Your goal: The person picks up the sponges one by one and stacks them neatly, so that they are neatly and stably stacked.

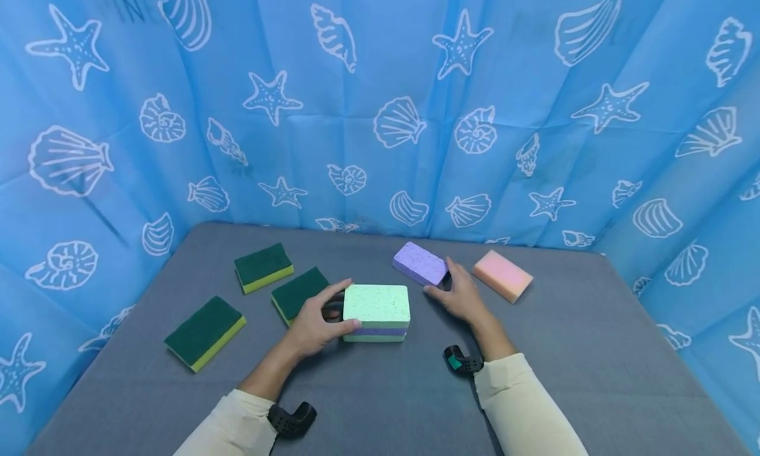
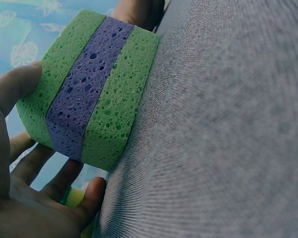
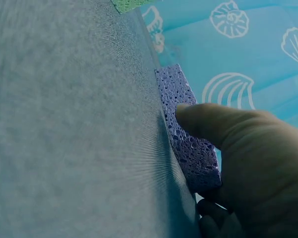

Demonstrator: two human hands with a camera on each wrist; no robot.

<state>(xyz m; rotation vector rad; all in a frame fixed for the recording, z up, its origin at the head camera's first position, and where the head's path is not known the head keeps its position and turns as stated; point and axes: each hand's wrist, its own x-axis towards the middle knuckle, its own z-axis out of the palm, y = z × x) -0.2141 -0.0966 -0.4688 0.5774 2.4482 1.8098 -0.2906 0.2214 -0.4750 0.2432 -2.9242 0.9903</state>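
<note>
A stack of sponges, green above and below with a purple layer between, lies at the middle of the table. My left hand holds the stack's left end, thumb on its front face and fingers around the far side. In the left wrist view, the stack's porous layers show clearly, the thumb against one green layer. Farther back, my right hand grips a purple sponge at its right end. Its thumb presses the sponge's near side in the right wrist view; the other fingers are mostly hidden.
Three green-and-yellow scouring sponges lie left of the stack, one just behind my left hand. A pink-orange sponge is to the right of the purple one. The grey cloth-covered table backs onto a blue curtain with shell prints.
</note>
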